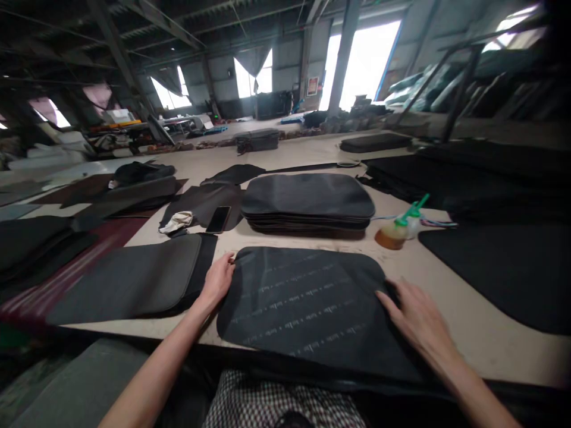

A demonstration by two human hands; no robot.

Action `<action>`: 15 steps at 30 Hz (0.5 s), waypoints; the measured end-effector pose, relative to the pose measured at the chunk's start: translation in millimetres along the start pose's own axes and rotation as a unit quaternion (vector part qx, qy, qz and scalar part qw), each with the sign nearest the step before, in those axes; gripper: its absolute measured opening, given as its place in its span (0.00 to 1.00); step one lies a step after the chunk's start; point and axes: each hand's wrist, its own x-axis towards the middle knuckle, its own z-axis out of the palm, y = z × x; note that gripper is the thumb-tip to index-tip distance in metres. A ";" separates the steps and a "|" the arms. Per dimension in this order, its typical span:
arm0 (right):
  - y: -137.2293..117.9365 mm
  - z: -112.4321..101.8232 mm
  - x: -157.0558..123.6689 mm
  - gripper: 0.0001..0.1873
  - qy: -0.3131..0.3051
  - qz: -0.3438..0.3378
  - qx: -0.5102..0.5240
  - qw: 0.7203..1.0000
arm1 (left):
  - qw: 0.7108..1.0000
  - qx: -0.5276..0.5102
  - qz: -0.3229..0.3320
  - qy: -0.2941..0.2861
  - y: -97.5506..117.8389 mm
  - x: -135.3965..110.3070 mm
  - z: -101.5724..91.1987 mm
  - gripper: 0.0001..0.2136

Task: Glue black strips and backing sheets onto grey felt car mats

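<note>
A black mat (307,303) with rounded corners and rows of pale printed lettering lies in front of me at the table's near edge. My left hand (219,278) is closed at its upper left side, fingertips on the edge. At the right side, my right hand (413,309) grips the mat's edge, the thumb over the top and the other fingers partly hidden. Just beyond lies a neat stack of similar black mats (307,199). To the left, a grey mat (134,276) rests over a darker piece.
A phone (218,219) and a crumpled white cloth (176,222) lie beyond my left hand. Squeeze bottles with green tops, one holding amber liquid (391,233), stand right of the stack. A large black sheet (504,267) covers the table's right side. Dark piles (35,244) lie far left.
</note>
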 end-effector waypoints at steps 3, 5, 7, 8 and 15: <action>-13.1 -14.6 -0.9 0.22 0.003 -0.009 0.006 1.000 | 0.999 0.020 0.046 -0.008 -0.6 -5.6 7.6 0.13; -23.9 -25.5 -1.5 0.19 -0.010 -0.002 0.007 1.000 | 0.992 0.092 0.089 0.008 -6.1 -8.9 15.7 0.17; -32.2 -32.1 -1.6 0.17 -0.015 0.016 0.006 1.000 | 0.981 0.147 0.121 0.018 -14.2 -9.4 24.3 0.20; -34.8 -33.5 -1.9 0.16 -0.015 0.023 0.007 1.000 | 0.977 0.172 0.128 0.019 -18.2 -8.7 28.2 0.22; -41.0 -39.6 -7.5 0.15 -0.004 0.052 0.002 0.999 | 0.970 0.178 0.159 0.038 -32.8 -1.1 42.3 0.29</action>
